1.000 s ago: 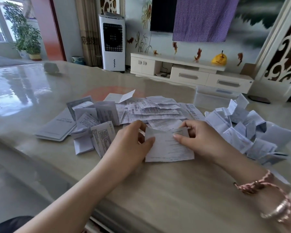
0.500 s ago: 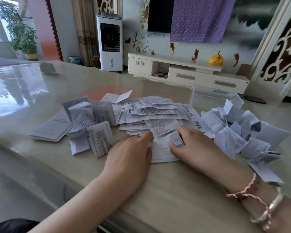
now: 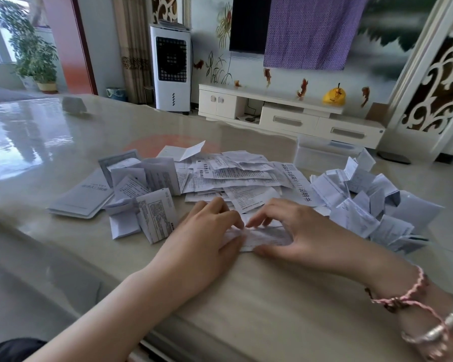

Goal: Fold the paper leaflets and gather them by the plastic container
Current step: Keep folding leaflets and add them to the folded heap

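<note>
A printed leaflet (image 3: 262,237) lay flat on the table (image 3: 272,296) near its front edge, pressed by the fingertips of the left hand (image 3: 207,239) and right hand (image 3: 296,231), with folded leaflets (image 3: 364,205) heaped beside the clear plastic container (image 3: 324,154).

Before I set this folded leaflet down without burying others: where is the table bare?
Bare: the near table edge between the forearms, and the glossy stretch left of the booklet. Crowded: the flat leaflets mid-table and the folded pile by the plastic container.
</note>
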The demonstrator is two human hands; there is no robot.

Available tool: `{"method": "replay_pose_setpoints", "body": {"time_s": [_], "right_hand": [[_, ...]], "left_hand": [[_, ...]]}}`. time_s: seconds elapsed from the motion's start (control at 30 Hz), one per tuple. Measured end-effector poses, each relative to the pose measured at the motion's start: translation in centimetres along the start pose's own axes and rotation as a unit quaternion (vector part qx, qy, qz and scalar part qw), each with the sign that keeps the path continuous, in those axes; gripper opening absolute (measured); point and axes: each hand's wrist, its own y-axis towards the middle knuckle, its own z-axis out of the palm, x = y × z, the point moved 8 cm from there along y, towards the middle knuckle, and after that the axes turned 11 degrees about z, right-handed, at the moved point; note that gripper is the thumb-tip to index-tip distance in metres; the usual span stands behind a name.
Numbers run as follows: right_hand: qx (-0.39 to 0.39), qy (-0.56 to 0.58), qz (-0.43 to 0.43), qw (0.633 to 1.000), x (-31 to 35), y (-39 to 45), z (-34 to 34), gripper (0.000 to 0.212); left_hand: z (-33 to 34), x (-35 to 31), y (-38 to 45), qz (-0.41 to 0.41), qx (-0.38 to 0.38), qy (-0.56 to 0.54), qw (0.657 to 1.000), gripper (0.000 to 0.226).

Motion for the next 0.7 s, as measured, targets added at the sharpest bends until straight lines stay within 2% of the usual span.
{"method": "replay_pose_setpoints", "body": {"time_s": [0.1,0.2,0.3,0.43,0.57,0.7], "right_hand": [[0.006,0.001,-0.005,1.000,-0.2,-0.2,-0.4,0.031],[0.012,-0.025,-0.012,1.000,-0.2,-0.3,-0.4,0.022],[-0.008,-0.013,0.000,1.000,-0.3,-0.2,-0.6,0.014],[-0.056,0.049,0.062,0.995,-1.5,0.6,-1.4,0.008],[-0.104,0.062,0.132,0.984,-3.3,2.1,-1.1,0.016],[-0.104,0.012,0.174,0.979,-3.8,2.7,-0.3,0.022]], "left_hand": [[0.2,0.3,0.0,-0.004,0.028,-0.006,1.000,0.042],[0.3,0.4,0.1,-0.008,0.037,-0.007,0.999,0.047],[-0.1,0.4,0.3,-0.015,0.005,-0.025,1.000,0.042],[-0.8,0.9,0.7,-0.049,-0.046,-0.044,0.997,0.035],[-1.0,1.6,0.9,-0.107,-0.045,-0.007,0.993,0.016],[-0.2,1.4,1.2,-0.130,-0.022,0.009,0.991,0.026]]}}
